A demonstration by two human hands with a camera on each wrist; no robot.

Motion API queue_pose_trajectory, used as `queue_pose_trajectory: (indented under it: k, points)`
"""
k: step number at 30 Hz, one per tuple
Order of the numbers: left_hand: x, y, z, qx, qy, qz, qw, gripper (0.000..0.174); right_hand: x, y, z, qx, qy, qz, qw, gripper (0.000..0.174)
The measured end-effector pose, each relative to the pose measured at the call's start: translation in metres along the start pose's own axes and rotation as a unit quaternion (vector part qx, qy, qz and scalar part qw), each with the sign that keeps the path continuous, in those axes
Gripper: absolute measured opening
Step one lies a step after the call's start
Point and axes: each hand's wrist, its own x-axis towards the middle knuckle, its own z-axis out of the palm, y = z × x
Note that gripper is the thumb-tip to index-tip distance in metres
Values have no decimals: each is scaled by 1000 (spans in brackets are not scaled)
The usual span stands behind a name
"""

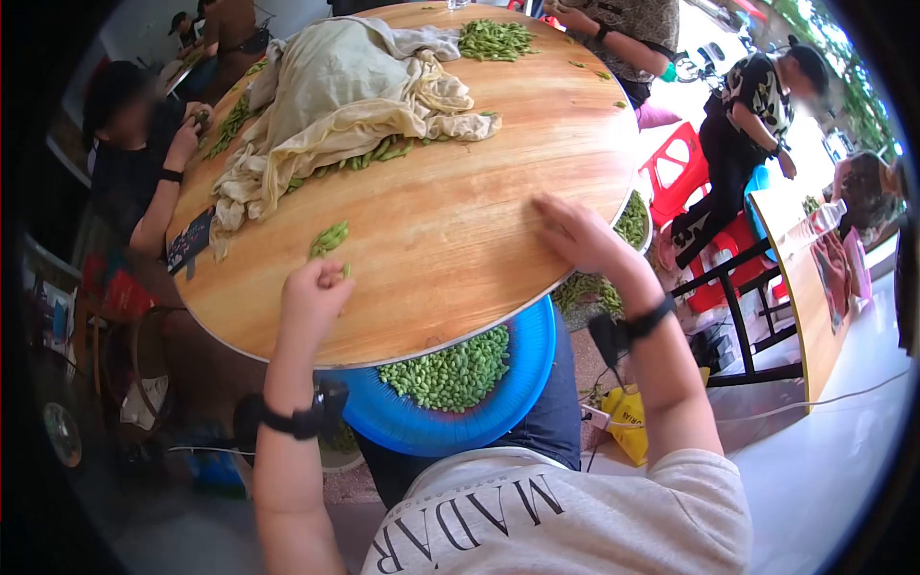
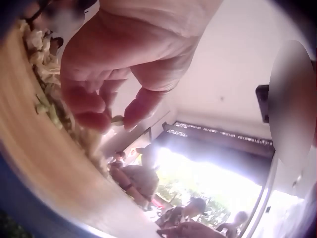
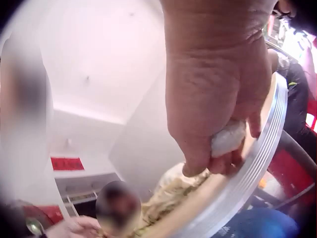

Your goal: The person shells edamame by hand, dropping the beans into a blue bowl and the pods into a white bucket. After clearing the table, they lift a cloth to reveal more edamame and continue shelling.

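The left hand (image 1: 314, 292) is over the near left part of the round wooden table (image 1: 450, 230), a small green pod (image 2: 117, 120) pinched between thumb and fingers (image 2: 91, 121). Just beyond it, a few green pods (image 1: 329, 239) lie on the wood. Near the table's right edge is the right hand (image 1: 580, 235), its fingers extended and slightly blurred in the head view. In the right wrist view something white (image 3: 229, 139) is at this hand's fingers; whether it is worn or held is unclear. Below the table edge, a blue basin (image 1: 530, 359) holds shelled green beans (image 1: 450, 374).
A pale cloth (image 1: 335, 72) covers a heap of pods (image 1: 369, 153) at the table's far left. Another pod pile (image 1: 495, 40) lies at the back. People sit or stand around. Red stools (image 1: 678, 168) and a smaller table (image 1: 800, 287) are on the right.
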Motion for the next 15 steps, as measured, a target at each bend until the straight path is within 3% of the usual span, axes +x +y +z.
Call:
queue_pose_trajectory:
  k: [2,3,4,5,6,7,8,10,11,12,14,15]
  points:
    - [-30,12,-9,-131,-42,-25,990,21,-56,-19,-28,92,-41,-10,995,31]
    - [-39,14,-8,-195,-62,-43,978,21,-78,-40,-47,158,-51,67,984,23]
    - [-44,13,-2,-220,-72,-31,972,21,-97,-52,-73,53,-142,215,965,19]
    - [-51,13,5,-242,-78,-20,967,21,-118,-54,-80,-23,-95,298,949,22]
    - [-58,14,10,-263,-78,-7,962,21,-133,-54,-83,-13,-20,337,941,19]
    - [-65,18,18,-284,-101,-7,953,21,-141,-53,-83,41,41,348,936,17]
    - [-71,23,29,-308,-122,-6,943,21,-140,-54,-67,184,149,284,929,17]
    - [-85,31,43,-320,-153,-12,935,20,-112,-101,-50,329,153,307,880,20]
    - [-89,33,48,-326,-172,-12,929,19,-104,-105,-28,321,108,269,902,24]
    - [-95,30,51,-317,-160,-12,935,19,-90,-121,-11,453,53,274,847,28]
    - [-109,20,57,-301,-135,-11,944,18,-69,-133,27,519,-92,208,824,34]
    - [-115,16,56,-259,-107,-4,960,19,-61,-141,46,547,-140,217,797,36]
